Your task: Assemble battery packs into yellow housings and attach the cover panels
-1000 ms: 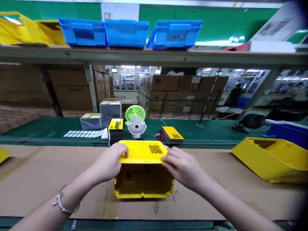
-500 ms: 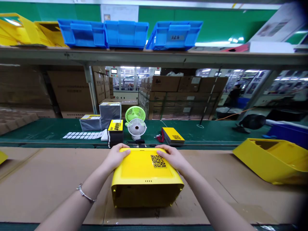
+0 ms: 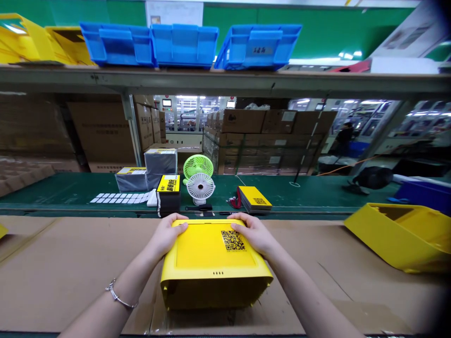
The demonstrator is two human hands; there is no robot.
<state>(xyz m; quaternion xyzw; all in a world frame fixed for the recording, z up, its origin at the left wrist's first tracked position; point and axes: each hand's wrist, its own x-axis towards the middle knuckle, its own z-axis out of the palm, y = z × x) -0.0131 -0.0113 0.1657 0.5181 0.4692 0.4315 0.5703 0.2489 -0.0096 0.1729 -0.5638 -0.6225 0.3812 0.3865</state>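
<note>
A yellow plastic housing (image 3: 214, 251) is in front of me on the cardboard, its open, hollow end facing me. Its top face carries a printed QR code and a row of small slots. My left hand (image 3: 171, 234) grips the far left corner, thumb on top and fingers over the far edge. On the far right corner, my right hand (image 3: 252, 233) holds it the same way, thumb beside the QR code. The fingertips of both hands are hidden behind the housing. Just beyond it stands a stack of yellow-topped cards (image 3: 255, 197).
Another yellow housing (image 3: 398, 239) lies on the cardboard sheet (image 3: 84, 272) at right. Behind are a white fan (image 3: 200, 187), a green fan (image 3: 198, 165), a black-and-yellow stack (image 3: 169, 195) and white labels (image 3: 120, 198). Blue bins (image 3: 185, 46) line the shelf above.
The housing, with both hands on it, sits slightly lower and nearer in view, its open end a little larger. The hands keep the same grip.
</note>
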